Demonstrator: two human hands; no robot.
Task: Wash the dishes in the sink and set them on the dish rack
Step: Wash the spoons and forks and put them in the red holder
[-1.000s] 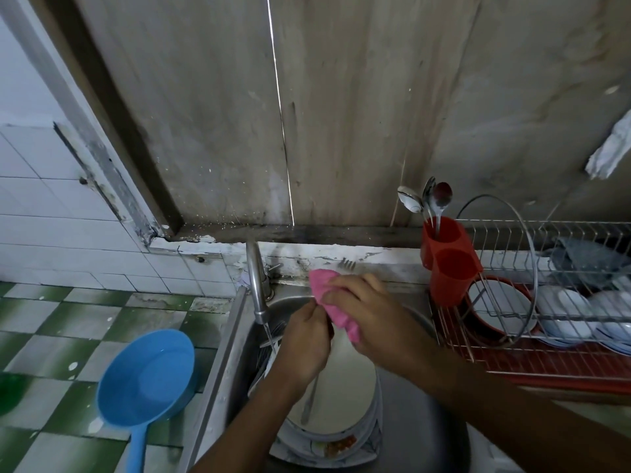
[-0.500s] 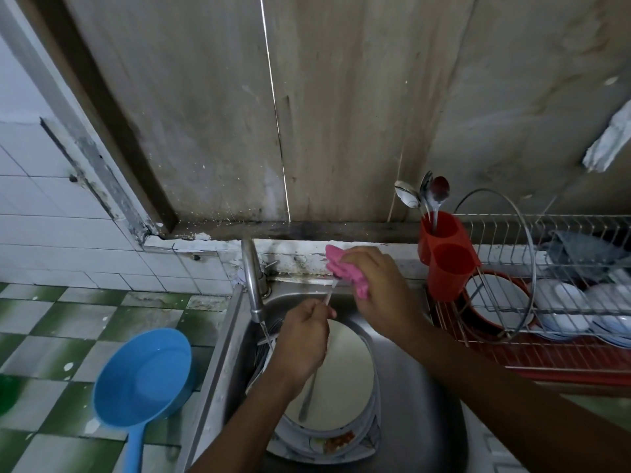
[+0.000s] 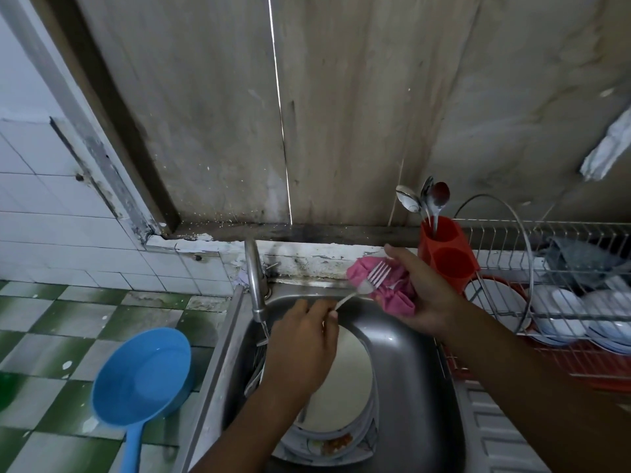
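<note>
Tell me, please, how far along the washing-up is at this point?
Done: white dishes sit in the dish rack, and spoons stand in the red holder. In hand: the left hand holds a fork while the right hand holds a pink cloth against its tines. Left: a stack of plates in the sink, the lowest showing food scraps.

Plates (image 3: 341,387) are stacked in the sink (image 3: 418,370); the dish rack (image 3: 560,361) is set right of it, a dipper (image 3: 140,380) left.
</note>
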